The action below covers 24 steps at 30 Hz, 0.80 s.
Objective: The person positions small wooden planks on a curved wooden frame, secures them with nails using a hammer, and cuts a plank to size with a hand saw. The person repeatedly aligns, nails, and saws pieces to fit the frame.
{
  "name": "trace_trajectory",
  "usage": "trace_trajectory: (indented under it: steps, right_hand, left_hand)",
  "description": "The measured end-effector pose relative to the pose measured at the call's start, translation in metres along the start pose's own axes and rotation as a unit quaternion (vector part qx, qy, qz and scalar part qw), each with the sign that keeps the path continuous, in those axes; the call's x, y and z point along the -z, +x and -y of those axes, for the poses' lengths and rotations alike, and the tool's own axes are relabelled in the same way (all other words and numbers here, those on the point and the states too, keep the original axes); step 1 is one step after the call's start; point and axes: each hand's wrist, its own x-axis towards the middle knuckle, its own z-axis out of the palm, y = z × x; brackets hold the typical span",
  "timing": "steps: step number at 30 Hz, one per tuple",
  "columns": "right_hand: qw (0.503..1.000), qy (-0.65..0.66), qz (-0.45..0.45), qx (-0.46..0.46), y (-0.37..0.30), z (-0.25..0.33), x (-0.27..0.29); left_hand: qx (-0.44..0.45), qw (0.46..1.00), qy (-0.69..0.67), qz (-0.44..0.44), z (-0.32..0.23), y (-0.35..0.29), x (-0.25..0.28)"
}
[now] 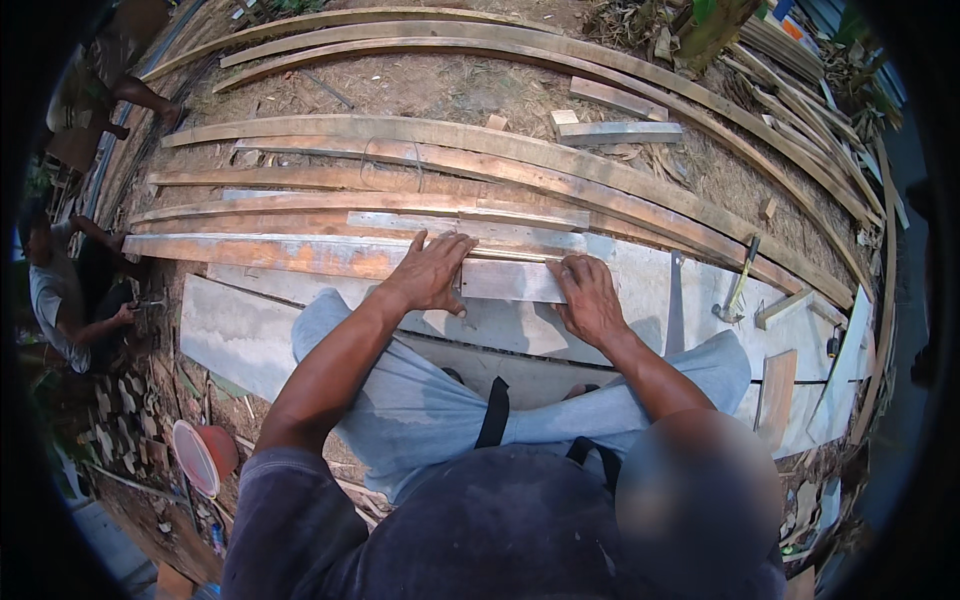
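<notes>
In front of my knees lies a long weathered plank (320,256) with reddish patches, running out to the left. A short pale board (513,282) continues its line on the right, and a narrow strip lies along its far edge. My left hand (432,274) straddles the plank where the two pieces meet, fingers over the far edge and thumb on the near side. At the short board's right end my right hand (588,298) grips it, fingers curled over the top. Grey sheets (640,265) lie underneath.
A hammer (738,285) and small wood offcuts (785,308) lie to the right. Long beams (400,125) stretch across the ground ahead. Another person (75,290) crouches at the left, and a second stands farther back. A reddish bucket (205,457) is at the lower left.
</notes>
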Motion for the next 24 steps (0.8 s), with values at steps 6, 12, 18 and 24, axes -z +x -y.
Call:
trace_trajectory:
  steps: [6, 12, 18, 24]
  right_hand:
    - [0.999, -0.032, 0.009, -0.006, -0.001, -0.005, -0.011]
    - [0.996, -0.088, -0.002, -0.003, 0.002, -0.004, -0.006]
    - [0.996, -0.086, 0.03, -0.025, 0.005, -0.012, -0.002]
    - [0.997, -0.071, 0.032, -0.012, 0.006, -0.019, -0.003]
  left_hand:
    - [-0.011, 0.999, 0.0, -0.036, 0.0, 0.008, -0.005]
    - [-0.02, 0.997, 0.006, -0.07, 0.0, 0.012, -0.014]
    - [-0.024, 0.997, -0.027, -0.074, 0.002, 0.014, -0.017]
    - [-0.015, 0.993, -0.09, -0.074, 0.006, 0.014, -0.013]
